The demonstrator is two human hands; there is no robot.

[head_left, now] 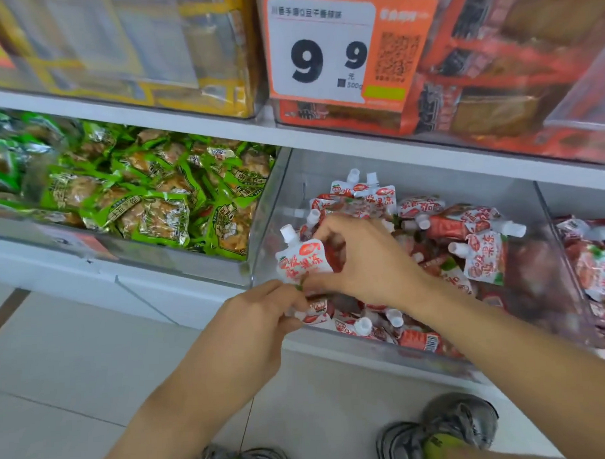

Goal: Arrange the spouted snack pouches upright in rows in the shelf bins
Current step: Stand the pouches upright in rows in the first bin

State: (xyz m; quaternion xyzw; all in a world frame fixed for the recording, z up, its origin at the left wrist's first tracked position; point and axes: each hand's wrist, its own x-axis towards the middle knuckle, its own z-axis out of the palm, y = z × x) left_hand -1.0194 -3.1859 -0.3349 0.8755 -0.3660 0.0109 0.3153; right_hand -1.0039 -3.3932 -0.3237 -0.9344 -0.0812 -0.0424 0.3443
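Note:
A clear plastic shelf bin (519, 204) holds a loose heap of red-and-white spouted snack pouches (465, 223) lying at all angles. At the bin's front left corner, my right hand (367, 261) pinches one pouch (300, 260) that stands upright with its white cap on top. Just below it, my left hand (266, 316) pinches the bottom edge of that same pouch. Under my left fingers lies another pouch (316, 313), and whether they touch it is hidden. Two more pouches (361, 189) stand upright at the back of the bin.
A bin of green snack packets (149, 200) sits to the left. Another bin of red pouches (597, 263) is at the right edge. The shelf above carries boxed goods and an orange price tag (325, 50). My shoes (438, 434) stand on the tiled floor below.

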